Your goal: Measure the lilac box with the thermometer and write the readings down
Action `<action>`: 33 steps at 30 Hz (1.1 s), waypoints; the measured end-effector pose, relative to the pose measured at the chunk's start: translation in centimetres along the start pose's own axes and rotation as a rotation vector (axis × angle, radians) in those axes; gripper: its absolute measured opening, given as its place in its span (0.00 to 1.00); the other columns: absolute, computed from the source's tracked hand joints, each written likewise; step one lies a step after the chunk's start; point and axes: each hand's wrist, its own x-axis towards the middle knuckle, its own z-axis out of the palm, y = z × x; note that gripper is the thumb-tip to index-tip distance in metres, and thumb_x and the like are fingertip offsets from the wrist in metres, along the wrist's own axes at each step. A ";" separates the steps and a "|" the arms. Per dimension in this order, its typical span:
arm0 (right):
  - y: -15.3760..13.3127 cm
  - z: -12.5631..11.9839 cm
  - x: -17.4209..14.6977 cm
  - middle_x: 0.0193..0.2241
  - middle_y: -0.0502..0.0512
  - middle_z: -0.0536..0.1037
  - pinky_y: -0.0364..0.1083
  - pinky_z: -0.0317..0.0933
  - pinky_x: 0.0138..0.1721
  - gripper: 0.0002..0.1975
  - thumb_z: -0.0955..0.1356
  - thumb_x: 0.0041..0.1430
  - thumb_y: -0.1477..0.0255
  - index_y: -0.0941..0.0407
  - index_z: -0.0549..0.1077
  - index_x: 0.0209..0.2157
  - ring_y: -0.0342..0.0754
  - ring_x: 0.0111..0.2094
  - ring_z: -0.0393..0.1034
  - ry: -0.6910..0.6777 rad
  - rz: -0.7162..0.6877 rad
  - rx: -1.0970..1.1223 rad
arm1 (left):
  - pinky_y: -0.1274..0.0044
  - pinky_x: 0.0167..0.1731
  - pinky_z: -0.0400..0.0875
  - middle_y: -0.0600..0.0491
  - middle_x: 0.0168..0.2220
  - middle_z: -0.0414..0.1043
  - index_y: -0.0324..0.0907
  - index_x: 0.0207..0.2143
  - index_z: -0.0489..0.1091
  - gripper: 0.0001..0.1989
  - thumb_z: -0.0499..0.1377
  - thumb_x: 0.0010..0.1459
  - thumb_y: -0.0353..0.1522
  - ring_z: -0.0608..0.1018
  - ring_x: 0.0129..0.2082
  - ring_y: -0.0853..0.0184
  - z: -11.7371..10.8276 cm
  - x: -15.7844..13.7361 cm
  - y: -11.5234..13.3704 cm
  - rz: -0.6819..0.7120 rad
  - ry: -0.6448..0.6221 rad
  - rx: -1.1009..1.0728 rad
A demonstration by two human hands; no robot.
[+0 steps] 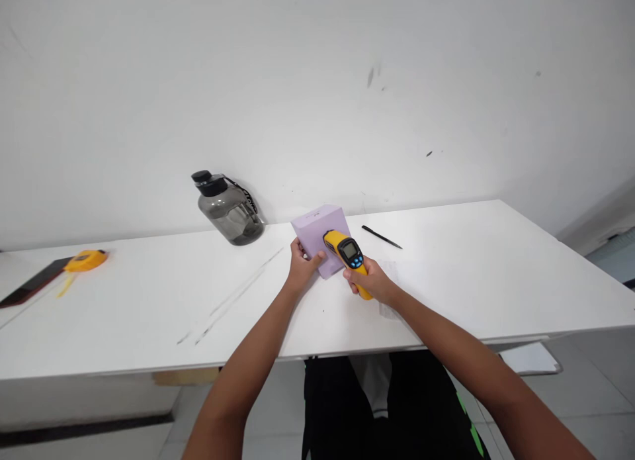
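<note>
In my right hand (370, 281) is a yellow and black infrared thermometer (347, 251), its small grey screen and blue buttons facing me. Its front end is pointed at a light purple box (312, 231) and overlaps it in view; whether they touch I cannot tell. My left hand (302, 263) grips the box at its lower left, thumb on the near face and fingers round the side. The box stands tilted over the white table (446, 275). Beneath my right wrist lies a pale, see-through sheet or bag (389, 308), partly hidden.
A grey see-through water bottle (231, 212) with a black lid stands by the wall. Right of the box lies a black pen (381, 237). At far left are a yellow tape measure (86, 260) and a dark flat object (34, 281). The table's front edge runs below my forearms.
</note>
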 end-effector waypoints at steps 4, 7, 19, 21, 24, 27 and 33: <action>-0.3 0.0 -0.1 0.21 0.42 0.69 0.43 0.60 0.26 0.18 0.73 0.53 0.61 0.55 0.67 0.40 0.39 0.21 0.64 -0.007 -0.001 0.005 | 0.66 0.49 0.69 0.43 0.53 0.65 0.45 0.54 0.57 0.44 0.72 0.38 0.48 0.71 0.52 0.57 0.1 -0.1 0.0 -0.003 -0.001 0.011; -0.3 0.0 -0.2 0.21 0.42 0.68 0.43 0.60 0.26 0.18 0.72 0.54 0.60 0.55 0.67 0.40 0.39 0.21 0.64 -0.001 0.005 -0.014 | 0.67 0.48 0.70 0.44 0.53 0.65 0.45 0.54 0.57 0.44 0.72 0.38 0.47 0.71 0.52 0.58 0.1 -0.2 0.0 0.005 -0.003 0.030; 0.0 0.0 -0.1 0.22 0.43 0.68 0.43 0.61 0.27 0.17 0.72 0.54 0.62 0.55 0.67 0.40 0.40 0.21 0.64 0.017 0.014 -0.024 | 0.67 0.48 0.70 0.44 0.52 0.66 0.45 0.54 0.57 0.42 0.72 0.39 0.47 0.72 0.52 0.58 0.1 -0.2 -0.2 0.016 -0.005 0.036; 0.0 0.1 -0.1 0.22 0.43 0.69 0.43 0.61 0.27 0.17 0.73 0.53 0.62 0.55 0.66 0.40 0.39 0.21 0.64 0.015 0.007 -0.007 | 0.66 0.49 0.70 0.44 0.52 0.66 0.45 0.54 0.57 0.43 0.72 0.39 0.47 0.72 0.52 0.58 0.1 -0.1 -0.3 0.016 -0.006 0.037; 0.0 0.1 -0.2 0.23 0.43 0.69 0.43 0.62 0.27 0.18 0.74 0.52 0.63 0.55 0.66 0.40 0.39 0.21 0.64 0.013 0.004 -0.001 | 0.65 0.50 0.69 0.44 0.53 0.65 0.46 0.54 0.57 0.42 0.71 0.40 0.47 0.71 0.52 0.58 0.0 -0.1 -0.3 0.010 -0.010 0.042; -0.1 0.1 -0.2 0.23 0.43 0.69 0.43 0.61 0.26 0.19 0.74 0.50 0.62 0.54 0.66 0.40 0.40 0.21 0.65 0.006 0.019 -0.001 | 0.65 0.50 0.69 0.43 0.54 0.65 0.45 0.54 0.57 0.43 0.72 0.40 0.47 0.71 0.52 0.58 0.2 -0.2 0.0 0.009 -0.003 0.037; -0.5 0.1 -0.5 0.29 0.45 0.71 0.44 0.63 0.28 0.20 0.73 0.53 0.60 0.53 0.65 0.42 0.40 0.23 0.66 -0.057 -0.051 0.049 | 0.65 0.50 0.69 0.42 0.54 0.64 0.45 0.54 0.56 0.44 0.72 0.38 0.47 0.71 0.54 0.56 0.3 -0.1 0.5 0.023 0.024 0.066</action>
